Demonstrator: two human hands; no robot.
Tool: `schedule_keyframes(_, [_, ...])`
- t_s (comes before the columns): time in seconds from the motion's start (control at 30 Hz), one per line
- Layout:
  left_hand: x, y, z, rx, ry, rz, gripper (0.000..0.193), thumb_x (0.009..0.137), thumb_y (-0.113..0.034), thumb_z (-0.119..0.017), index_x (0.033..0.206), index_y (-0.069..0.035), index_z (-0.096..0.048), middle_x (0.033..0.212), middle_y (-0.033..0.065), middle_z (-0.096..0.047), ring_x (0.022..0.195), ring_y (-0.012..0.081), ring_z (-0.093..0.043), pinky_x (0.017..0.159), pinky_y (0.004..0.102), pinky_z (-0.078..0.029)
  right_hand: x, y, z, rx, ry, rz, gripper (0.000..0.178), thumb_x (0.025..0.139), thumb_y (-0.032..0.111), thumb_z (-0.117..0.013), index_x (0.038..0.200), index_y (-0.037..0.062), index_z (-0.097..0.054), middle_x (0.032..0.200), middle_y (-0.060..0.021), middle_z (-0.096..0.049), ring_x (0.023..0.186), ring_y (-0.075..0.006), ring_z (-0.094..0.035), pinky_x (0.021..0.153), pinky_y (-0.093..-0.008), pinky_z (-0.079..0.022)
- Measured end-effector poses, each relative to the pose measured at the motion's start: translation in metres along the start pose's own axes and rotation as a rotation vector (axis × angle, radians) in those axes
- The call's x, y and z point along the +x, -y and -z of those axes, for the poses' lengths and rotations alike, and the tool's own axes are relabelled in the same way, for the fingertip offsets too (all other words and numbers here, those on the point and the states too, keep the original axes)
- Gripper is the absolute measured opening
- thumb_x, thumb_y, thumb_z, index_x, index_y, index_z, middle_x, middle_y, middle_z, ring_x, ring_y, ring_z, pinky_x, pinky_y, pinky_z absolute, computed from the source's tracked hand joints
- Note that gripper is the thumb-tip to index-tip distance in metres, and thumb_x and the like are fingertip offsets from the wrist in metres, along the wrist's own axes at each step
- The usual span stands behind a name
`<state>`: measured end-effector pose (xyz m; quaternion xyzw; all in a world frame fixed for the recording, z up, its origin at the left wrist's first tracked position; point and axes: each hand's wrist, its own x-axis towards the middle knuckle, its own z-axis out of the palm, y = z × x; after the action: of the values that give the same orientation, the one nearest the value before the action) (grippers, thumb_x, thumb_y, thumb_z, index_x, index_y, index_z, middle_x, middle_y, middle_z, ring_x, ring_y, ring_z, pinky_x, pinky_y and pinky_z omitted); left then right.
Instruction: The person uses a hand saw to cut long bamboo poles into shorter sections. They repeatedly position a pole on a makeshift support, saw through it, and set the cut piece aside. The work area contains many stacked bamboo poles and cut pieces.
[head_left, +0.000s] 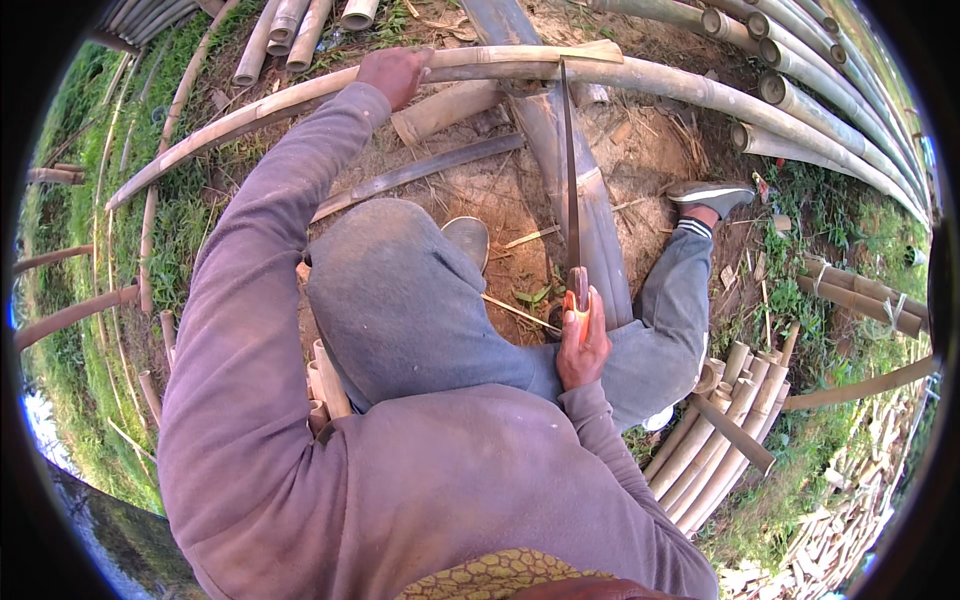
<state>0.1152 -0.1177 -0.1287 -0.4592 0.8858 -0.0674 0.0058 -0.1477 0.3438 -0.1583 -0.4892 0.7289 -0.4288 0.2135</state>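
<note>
Soft, even daylight fills the scene, with no hard shadows and no glare. The centre is sharp. Toward the black round rim the fisheye bends the bamboo poles (pixel 690 90), and the grass (pixel 70 330) there smears and loses detail.

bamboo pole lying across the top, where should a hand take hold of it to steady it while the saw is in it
Grip the bamboo pole on its round bare stretch left of the saw blade, palm down from above, as the left hand does. It lies level, so a top grip presses it down, well clear of the blade the right hand works.
</note>
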Motion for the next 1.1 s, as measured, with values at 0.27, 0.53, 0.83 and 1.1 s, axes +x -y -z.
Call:
schedule_keyframes(0.27, [0.004, -0.001, 0.009, 0.024, 0.044, 0.043, 0.039, 0.107, -0.035, -0.062, 0.145, -0.023, -0.065, 0.123, 0.0105, -0.077, 0.110, 0.0322, -0.075, 0.093, 0.0473, -0.060, 0.007, 0.000, -0.005, 0.028, -0.022, -0.034, 0.053, 0.107, 0.013, -0.066, 0.154, -0.0045, -0.051, 0.136, -0.0260, -0.071, 0.116, -0.0360, -0.076, 0.096, -0.0422, -0.060])
schedule_keyframes(0.53, [-0.003, -0.003, -0.002, 0.026, 0.024, 0.028, 0.040, 0.107, -0.035, -0.063, 0.145, -0.024, -0.065, 0.126, 0.0086, -0.077, 0.110, 0.0321, -0.075, 0.094, 0.0464, -0.060, 0.002, 0.001, -0.003, 0.025, -0.029, -0.038, 0.052, 0.106, 0.012, -0.066, 0.154, -0.0039, -0.052, 0.135, -0.0261, -0.071, 0.117, -0.0358, -0.076, 0.095, -0.0423, -0.060])
schedule_keyframes(0.83, [-0.026, 0.001, -0.008, -0.052, -0.279, -0.012, 0.038, 0.104, -0.033, -0.069, 0.140, -0.022, -0.068, 0.130, 0.0036, -0.076, 0.117, 0.0269, -0.072, 0.101, 0.0434, -0.055, -0.030, 0.008, 0.025, 0.052, -0.158, 0.134, 0.055, 0.109, 0.020, -0.066, 0.152, -0.0110, -0.050, 0.143, -0.0295, -0.065, 0.124, -0.0380, -0.071, 0.100, -0.0425, -0.058])
schedule_keyframes(1.1, [-0.112, -0.041, -0.026, -0.222, -0.290, -0.135, 0.064, 0.089, -0.047, -0.083, 0.146, -0.024, -0.064, 0.142, 0.0064, -0.065, 0.136, 0.0279, -0.059, 0.118, 0.0487, -0.040, 0.004, 0.022, 0.058, 0.158, -0.283, 0.085, 0.070, 0.101, 0.008, -0.064, 0.162, -0.0081, -0.033, 0.150, -0.0218, -0.050, 0.120, -0.0253, -0.062, 0.106, -0.0405, -0.053])
